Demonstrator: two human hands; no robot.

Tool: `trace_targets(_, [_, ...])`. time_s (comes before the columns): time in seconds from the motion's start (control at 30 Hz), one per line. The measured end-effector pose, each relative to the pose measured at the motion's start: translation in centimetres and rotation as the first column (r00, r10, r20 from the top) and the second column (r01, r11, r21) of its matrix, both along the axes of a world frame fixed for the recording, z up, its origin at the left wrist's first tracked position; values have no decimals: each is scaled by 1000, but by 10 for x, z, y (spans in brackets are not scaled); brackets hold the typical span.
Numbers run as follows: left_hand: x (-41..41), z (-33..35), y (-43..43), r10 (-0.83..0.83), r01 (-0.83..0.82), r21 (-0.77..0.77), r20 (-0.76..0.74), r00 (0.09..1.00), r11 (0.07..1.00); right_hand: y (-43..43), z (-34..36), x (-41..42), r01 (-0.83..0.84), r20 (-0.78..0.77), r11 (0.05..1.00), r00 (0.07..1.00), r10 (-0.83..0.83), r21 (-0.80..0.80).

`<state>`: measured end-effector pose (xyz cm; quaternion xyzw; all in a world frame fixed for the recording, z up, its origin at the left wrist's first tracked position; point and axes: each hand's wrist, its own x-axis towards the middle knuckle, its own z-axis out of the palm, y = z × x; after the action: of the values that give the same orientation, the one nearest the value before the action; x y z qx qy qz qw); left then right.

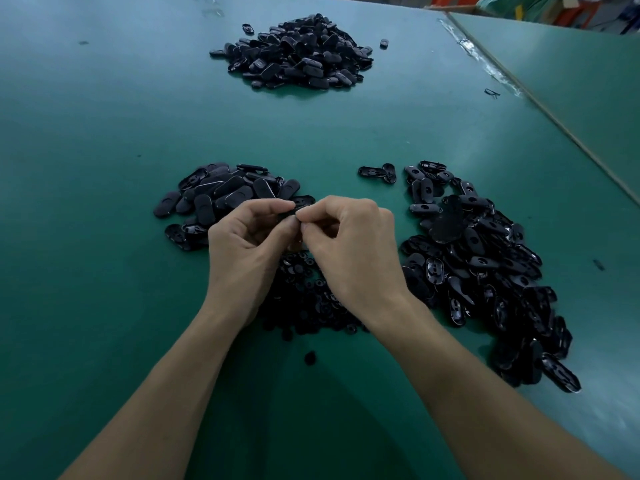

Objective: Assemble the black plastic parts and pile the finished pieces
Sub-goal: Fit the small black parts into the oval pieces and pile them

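My left hand (247,237) and my right hand (349,240) meet fingertip to fingertip above the table, both pinching one small black plastic part (290,211) that is mostly hidden by the fingers. Under my wrists lies a heap of small round black pieces (308,299). To the left is a pile of black oval covers (221,199). To the right spreads a long pile of black oval shells with holes (485,268). A larger pile of black oval pieces (298,53) sits far back.
The green table (104,168) runs to a seam with a second green table (571,71) at the right. Two stray ovals (379,172) lie between the near piles, one round piece (310,357) lies near my forearms, and a stray piece (383,43) sits beside the far pile.
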<state>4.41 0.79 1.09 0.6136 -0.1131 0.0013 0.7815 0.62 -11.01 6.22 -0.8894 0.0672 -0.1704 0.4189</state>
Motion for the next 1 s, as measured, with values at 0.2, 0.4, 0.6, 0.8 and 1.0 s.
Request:
trace_targets(0.2, [1, -2, 0, 6, -6, 11, -4, 1000, 1000, -9, 4, 1, -51, -36, 995, 998, 54, 83])
trace_targets(0.4, [2, -2, 0, -14, 15, 50, -10, 1000, 999, -27, 10, 8, -121, -125, 992, 985, 118, -19])
trace_targets(0.6, [2, -4, 0, -12, 12, 32, -11, 1000, 999, -34, 10, 14, -188, -167, 980, 966, 195, 57])
trace_targets(0.8, [3, -4, 0, -1, 1, 4, -42, 999, 1000, -41, 10, 15, -216, -182, 971, 956, 231, 99])
trace_targets(1.0, [3, -4, -1, -19, 19, 59, -14, 1000, 998, -39, 9, 15, -190, -180, 978, 963, 202, 82])
